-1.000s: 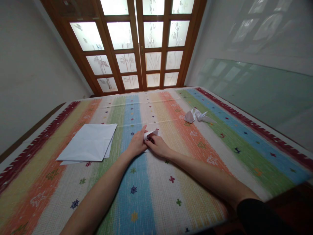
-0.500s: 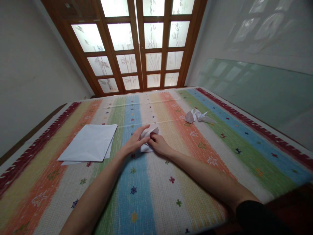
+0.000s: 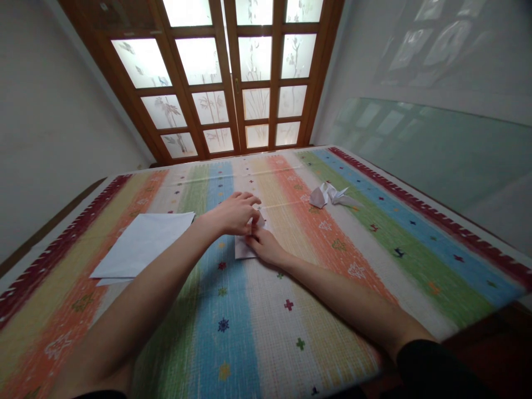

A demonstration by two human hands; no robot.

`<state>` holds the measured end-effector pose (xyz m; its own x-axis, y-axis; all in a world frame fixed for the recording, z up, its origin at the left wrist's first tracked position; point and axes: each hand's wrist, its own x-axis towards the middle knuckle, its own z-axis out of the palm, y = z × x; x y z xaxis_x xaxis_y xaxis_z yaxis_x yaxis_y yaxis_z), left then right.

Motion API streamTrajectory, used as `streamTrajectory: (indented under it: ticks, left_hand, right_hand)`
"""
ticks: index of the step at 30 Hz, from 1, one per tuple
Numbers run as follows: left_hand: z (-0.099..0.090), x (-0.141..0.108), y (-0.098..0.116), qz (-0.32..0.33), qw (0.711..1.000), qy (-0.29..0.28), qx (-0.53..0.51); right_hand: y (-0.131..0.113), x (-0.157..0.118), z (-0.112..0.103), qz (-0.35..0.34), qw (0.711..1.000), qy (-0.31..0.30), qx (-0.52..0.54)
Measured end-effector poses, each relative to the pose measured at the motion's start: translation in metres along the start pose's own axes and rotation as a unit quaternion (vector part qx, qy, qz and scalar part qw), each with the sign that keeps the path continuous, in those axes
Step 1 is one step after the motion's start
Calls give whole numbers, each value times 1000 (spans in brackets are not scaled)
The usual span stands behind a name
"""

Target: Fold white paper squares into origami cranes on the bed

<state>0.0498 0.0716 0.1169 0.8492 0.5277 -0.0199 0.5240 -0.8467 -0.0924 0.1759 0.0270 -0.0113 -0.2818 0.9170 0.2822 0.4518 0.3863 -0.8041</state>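
A small folded piece of white paper (image 3: 244,250) lies on the striped cloth in front of me, largely covered by my hands. My left hand (image 3: 238,214) arches over its upper part with bent fingers, the fingertips closing down on a raised flap. From the right, my right hand (image 3: 268,247) pinches the paper near its middle, its fingertips right beside those of the left. How the fold runs under my fingers is hidden.
A stack of white paper sheets (image 3: 139,238) lies to the left, partly behind my left forearm. Two folded white paper figures (image 3: 328,195) stand at the back right. The striped tablecloth (image 3: 299,310) covers the table; wooden doors (image 3: 233,83) rise beyond it.
My left hand has turned over and risen, its palm now facing down across the paper's top. The curled flap is pressed flatter. My right hand stays on the paper.
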Motion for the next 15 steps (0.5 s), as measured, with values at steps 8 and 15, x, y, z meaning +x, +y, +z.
streamTrajectory:
  ticks: [8,15]
  left_hand:
    - [-7,3,-8,-5,1000,-7,15]
    - [2,4,-3,-17,999,-4,28]
  right_hand:
    - [-3,0,-1,30,999,-1,-24]
    - [-2,1,-1,29,1000,-6,-9]
